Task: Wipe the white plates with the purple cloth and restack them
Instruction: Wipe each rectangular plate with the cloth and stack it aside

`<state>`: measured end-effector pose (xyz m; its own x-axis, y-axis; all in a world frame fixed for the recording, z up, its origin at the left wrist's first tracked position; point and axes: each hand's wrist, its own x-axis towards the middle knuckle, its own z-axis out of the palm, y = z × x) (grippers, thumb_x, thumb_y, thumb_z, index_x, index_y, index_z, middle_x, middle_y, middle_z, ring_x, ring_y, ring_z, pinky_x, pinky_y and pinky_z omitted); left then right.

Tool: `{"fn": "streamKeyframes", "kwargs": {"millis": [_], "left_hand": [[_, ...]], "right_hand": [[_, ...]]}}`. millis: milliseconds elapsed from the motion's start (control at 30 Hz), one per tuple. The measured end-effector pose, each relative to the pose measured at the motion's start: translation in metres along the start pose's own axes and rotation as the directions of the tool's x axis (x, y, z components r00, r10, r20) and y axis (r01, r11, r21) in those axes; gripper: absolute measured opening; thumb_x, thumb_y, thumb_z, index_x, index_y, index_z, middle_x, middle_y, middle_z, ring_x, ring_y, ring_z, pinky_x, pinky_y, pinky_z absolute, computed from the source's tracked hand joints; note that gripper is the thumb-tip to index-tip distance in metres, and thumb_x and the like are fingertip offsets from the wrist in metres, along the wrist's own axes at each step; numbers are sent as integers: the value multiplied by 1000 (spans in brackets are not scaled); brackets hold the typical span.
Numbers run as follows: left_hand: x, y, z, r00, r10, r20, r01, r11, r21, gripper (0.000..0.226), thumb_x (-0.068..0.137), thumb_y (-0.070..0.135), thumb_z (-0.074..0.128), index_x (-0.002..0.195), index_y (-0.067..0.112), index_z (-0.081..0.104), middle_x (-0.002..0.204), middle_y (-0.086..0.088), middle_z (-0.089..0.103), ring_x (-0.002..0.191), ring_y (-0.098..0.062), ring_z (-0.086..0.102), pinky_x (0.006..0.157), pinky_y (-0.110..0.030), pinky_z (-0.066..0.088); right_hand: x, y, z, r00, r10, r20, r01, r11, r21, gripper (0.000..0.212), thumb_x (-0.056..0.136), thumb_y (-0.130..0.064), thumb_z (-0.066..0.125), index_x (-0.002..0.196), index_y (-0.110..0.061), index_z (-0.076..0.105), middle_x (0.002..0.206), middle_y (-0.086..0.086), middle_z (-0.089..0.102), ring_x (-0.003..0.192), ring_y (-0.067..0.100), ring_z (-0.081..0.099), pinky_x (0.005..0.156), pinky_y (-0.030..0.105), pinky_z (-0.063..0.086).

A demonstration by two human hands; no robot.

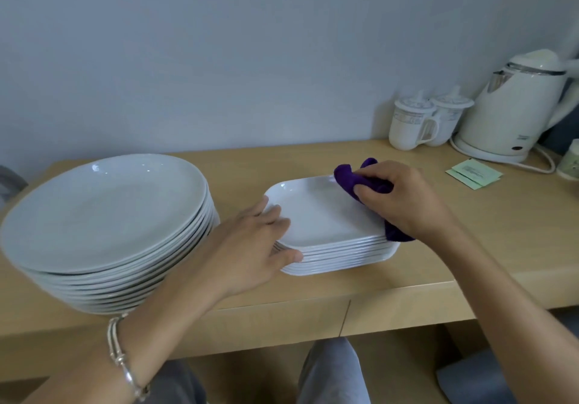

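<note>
The right hand [404, 197] is curled around the bunched purple cloth [354, 178] and presses it onto the far right corner of the top square plate [326, 212]. The left hand [250, 247] lies with fingers flat on that plate's near left rim and its thumb against the side of the square stack [344, 256], steadying it. The unwiped face runs from the cloth toward the left hand, so the next stroke probably comes that way. A round plate stack [103, 212] stands left of the square stack on the desk [438, 247], nearer the left hand.
</note>
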<state>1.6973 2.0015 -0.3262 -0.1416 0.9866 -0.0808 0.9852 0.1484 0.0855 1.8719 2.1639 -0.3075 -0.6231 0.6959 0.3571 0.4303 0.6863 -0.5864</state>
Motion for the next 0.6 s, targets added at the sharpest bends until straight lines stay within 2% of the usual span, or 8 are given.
{"fn": "streamKeyframes", "kwargs": {"millis": [67, 133, 167, 233, 267, 333, 467, 600], "left_hand": [[3, -4, 1, 999, 27, -31, -26, 999, 44, 87, 68, 73, -2, 109, 23, 56, 111, 12, 49, 142, -10, 27, 96, -26, 36], [7, -8, 0, 999, 39, -35, -37, 997, 61, 78, 68, 75, 0, 91, 21, 52, 91, 9, 45, 121, -14, 45, 88, -32, 43], [8, -10, -3, 998, 55, -23, -54, 997, 60, 83, 66, 80, 2, 91, 21, 55, 91, 7, 48, 116, -15, 49, 88, -35, 45], [10, -13, -8, 999, 35, 24, -35, 999, 6, 95, 62, 90, 8, 104, 29, 67, 107, 7, 61, 122, -14, 50, 94, -38, 45], [9, -12, -12, 999, 10, 32, -8, 999, -46, 88, 67, 88, 14, 108, 34, 71, 119, 8, 65, 127, -13, 49, 98, -38, 43], [8, -11, -19, 1000, 5, 4, -4, 998, -69, 78, 75, 78, 19, 108, 34, 74, 123, 11, 67, 127, -12, 52, 99, -37, 43], [5, -13, -16, 997, 68, -40, -71, 994, -85, 42, 94, 58, 40, 117, 39, 70, 132, 18, 62, 126, -11, 55, 102, -34, 43], [7, -18, -6, 970, 226, -86, -223, 974, 39, 75, 81, 61, 9, 104, 30, 73, 113, 9, 72, 109, -23, 66, 93, -42, 49]], "right_hand": [[-1, -1, -4, 996, 34, -81, -28, 997, 71, 19, 85, -24, 62, 83, -42, 67, 82, -6, 66, 79, 8, 58, 70, 21, 44], [-3, -5, -9, 991, 45, -126, -32, 994, 102, 17, 84, -25, 63, 87, -41, 68, 81, -10, 65, 78, 4, 58, 64, 12, 41], [-4, -7, -13, 988, 47, -146, -30, 993, 115, 17, 84, -25, 64, 86, -41, 67, 80, -9, 65, 76, 4, 58, 62, 11, 40], [-7, -12, -20, 983, 39, -180, -12, 989, 146, 22, 84, -25, 64, 79, -46, 63, 80, -6, 66, 75, 6, 57, 64, 14, 42], [-7, -15, -23, 981, 33, -190, -3, 988, 156, 23, 84, -25, 64, 77, -48, 62, 81, -5, 66, 75, 7, 58, 67, 18, 45], [-7, -20, -29, 980, 24, -198, 10, 985, 171, 23, 84, -27, 64, 77, -49, 62, 85, -4, 68, 77, 8, 59, 70, 22, 48], [-9, -25, -27, 989, 0, -146, 25, 986, 168, 31, 84, -23, 65, 75, -51, 59, 80, -9, 67, 75, 1, 58, 60, 7, 41], [-12, -18, -15, 997, 3, -81, 9, 989, 145, 33, 85, -24, 65, 74, -54, 59, 72, -13, 64, 71, -1, 57, 60, 6, 38]]}}
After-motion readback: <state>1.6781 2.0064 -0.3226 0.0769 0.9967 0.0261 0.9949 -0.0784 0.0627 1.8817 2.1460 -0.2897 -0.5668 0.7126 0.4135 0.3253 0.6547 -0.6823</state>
